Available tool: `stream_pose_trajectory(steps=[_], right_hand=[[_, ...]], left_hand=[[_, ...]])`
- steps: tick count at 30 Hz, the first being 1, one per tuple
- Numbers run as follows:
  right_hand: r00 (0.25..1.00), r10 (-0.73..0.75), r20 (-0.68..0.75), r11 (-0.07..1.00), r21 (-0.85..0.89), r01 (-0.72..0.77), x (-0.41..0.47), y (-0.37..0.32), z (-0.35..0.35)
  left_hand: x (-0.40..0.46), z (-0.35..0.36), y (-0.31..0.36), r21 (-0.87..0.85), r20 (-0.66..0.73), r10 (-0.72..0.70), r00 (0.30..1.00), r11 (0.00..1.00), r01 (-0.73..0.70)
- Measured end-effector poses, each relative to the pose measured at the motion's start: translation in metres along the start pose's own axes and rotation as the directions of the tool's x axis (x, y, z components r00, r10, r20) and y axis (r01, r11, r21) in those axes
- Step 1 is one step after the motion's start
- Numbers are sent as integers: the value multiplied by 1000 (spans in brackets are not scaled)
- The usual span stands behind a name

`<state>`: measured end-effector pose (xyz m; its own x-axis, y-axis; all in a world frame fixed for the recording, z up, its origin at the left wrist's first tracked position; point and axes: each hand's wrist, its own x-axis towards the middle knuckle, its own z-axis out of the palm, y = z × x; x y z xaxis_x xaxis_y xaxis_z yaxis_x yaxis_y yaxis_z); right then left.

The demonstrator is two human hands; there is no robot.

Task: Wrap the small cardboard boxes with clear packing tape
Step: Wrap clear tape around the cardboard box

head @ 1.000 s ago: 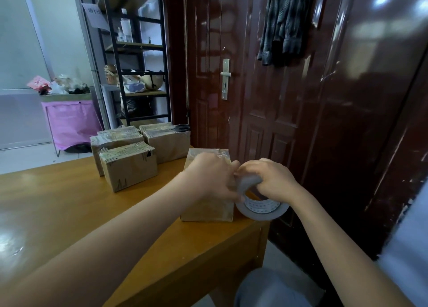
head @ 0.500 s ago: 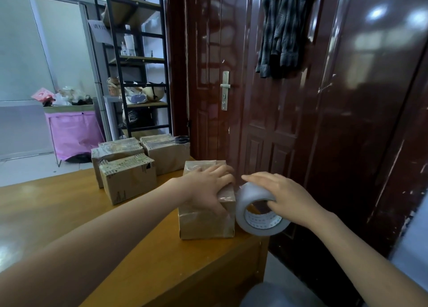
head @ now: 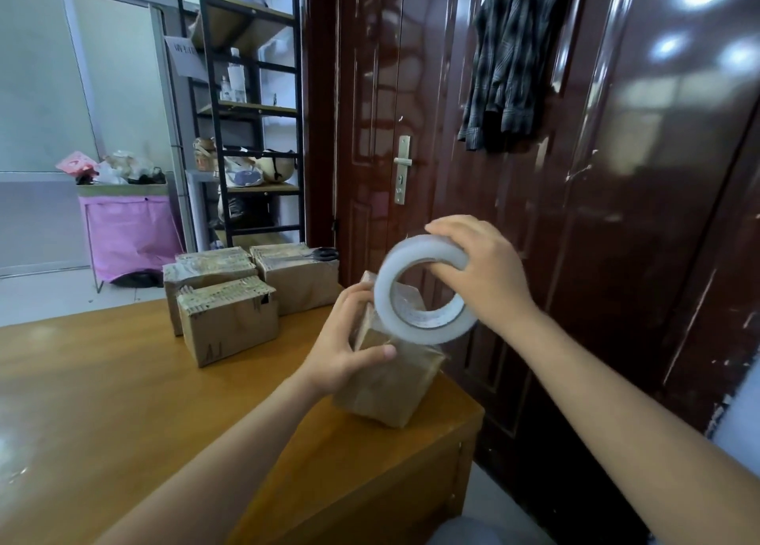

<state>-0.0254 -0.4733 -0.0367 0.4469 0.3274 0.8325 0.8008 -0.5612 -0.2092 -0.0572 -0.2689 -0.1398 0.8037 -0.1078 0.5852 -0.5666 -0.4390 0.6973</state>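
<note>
Person, head-camera view. Two bare forearms, no sleeves visible to the frame edge. Left hand (head: pixel 343 349): no ring, watch or band; short thumbnail. Right hand (head: pixel 489 275): likewise unadorned, wrist bare. Pale blue-grey fabric at the lower and right frame edges, possibly the person's clothing; too blurred to tell.

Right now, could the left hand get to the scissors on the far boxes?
Probably not at once: the left hand grips the tilted box under the tape roll. The scissors lie uncovered on a rear box, so the path looks free after letting go.
</note>
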Motion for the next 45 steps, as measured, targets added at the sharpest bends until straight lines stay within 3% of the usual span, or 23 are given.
stream_pose_trajectory(steps=[3,7,12,16,20,21,23,25,31,35,39,41,45], right_hand=[[997,61,-46,993,104,-56,-7,-10,34],[980,200,-24,881,441,-169,-25,-35,64],[981,195,19,832,526,-176,-27,-31,64],[977,6,212,912,399,-93,-10,-11,35],[892,-50,448,977,206,-49,0,28,-19],[839,-29,543,995,94,-27,-5,40,-33],[663,91,743,986,-161,45,-25,60,-54],[530,166,832,961,-258,104,-50,71,-61],[588,118,800,978,-197,72,-60,75,-53],[596,98,797,972,-204,113,-66,81,-54],[607,100,788,965,-225,134,-70,82,-51],[585,109,804,956,-246,160,-72,80,-50],[566,111,817,943,-267,200,-76,78,-43]], left_hand=[[-18,4,-13,-93,-87,-13,996,996,4],[-30,-5,-24,-62,-133,-34,991,998,26],[-29,-6,-20,-72,-128,-28,991,997,18],[-26,-14,-25,-9,-61,2,998,1000,-2],[-27,-19,-29,33,-58,10,998,999,-8],[-27,-19,-29,33,-62,24,998,999,-22],[-26,-18,-28,14,-43,24,999,1000,-24],[-23,-18,-29,23,-20,24,1000,999,-24],[-26,-34,-27,176,67,-30,997,984,17],[-14,-46,-14,470,249,3,969,874,-123],[3,-58,5,555,403,7,915,793,-251],[15,-56,19,605,469,-77,880,754,-257],[40,-31,55,789,502,-199,842,504,-351]])
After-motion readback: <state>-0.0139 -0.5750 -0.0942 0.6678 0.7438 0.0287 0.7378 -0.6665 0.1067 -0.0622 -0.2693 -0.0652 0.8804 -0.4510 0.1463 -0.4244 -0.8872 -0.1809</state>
